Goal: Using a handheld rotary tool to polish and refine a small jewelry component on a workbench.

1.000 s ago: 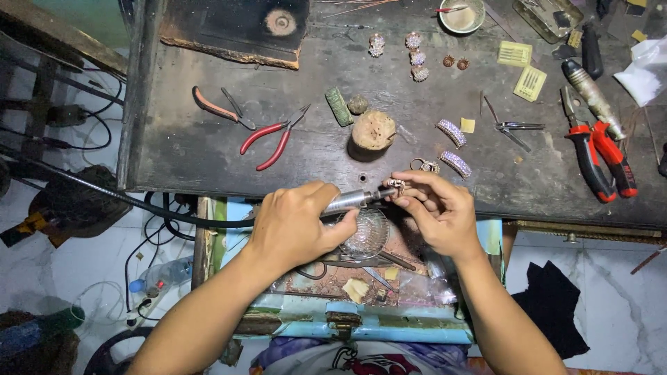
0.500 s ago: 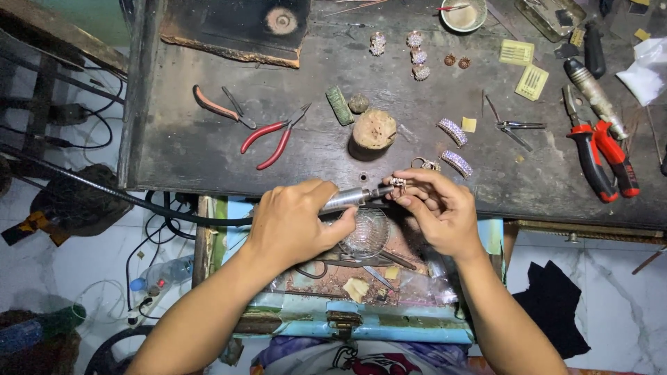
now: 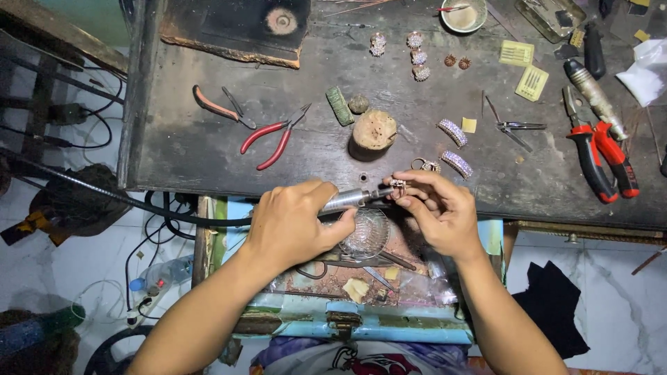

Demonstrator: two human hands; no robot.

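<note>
Hands on small glittering ring

Dark worn workbench, white marble-ish floor, teal drawer, dim light

Left hand grips handpiece at near edge of workbench, right hand just right of its tip. Glass bowl below them. Wooden stump behind; pliers left of stump.
</note>
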